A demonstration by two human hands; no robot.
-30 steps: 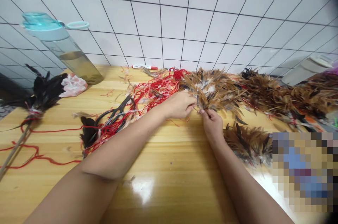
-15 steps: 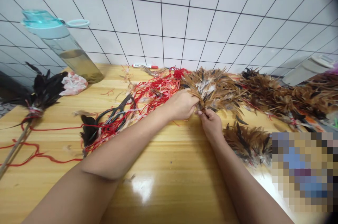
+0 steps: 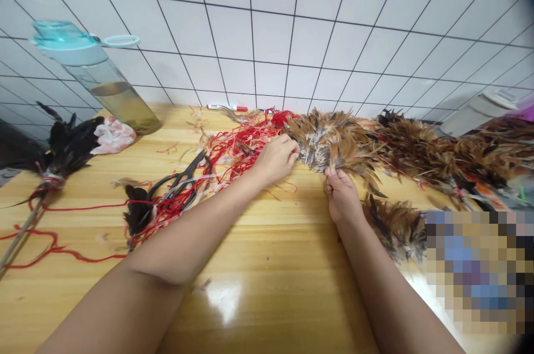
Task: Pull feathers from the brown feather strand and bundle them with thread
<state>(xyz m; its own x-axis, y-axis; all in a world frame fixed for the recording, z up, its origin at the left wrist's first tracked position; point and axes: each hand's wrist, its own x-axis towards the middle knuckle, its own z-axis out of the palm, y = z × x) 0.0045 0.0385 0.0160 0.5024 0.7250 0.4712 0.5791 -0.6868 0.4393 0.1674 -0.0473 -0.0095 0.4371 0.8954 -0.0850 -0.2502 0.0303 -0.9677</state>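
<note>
Our brown speckled feather bunch (image 3: 334, 142) lies at upper centre on the wooden table (image 3: 267, 287), its lower edge pinched in our closed right hand (image 3: 342, 195). Our left hand (image 3: 276, 160) sits half-curled at its left edge; we cannot tell if it grips. Tangled red thread (image 3: 246, 145) crowds left, over black-handled scissors (image 3: 179, 190); more feather strands (image 3: 438, 153) run right.

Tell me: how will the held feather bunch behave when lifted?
The feather bunch looks light and floppy, its feathers splaying loosely. It may shed: stray bits lie on the table. Red threads at its end could drag along.
</note>
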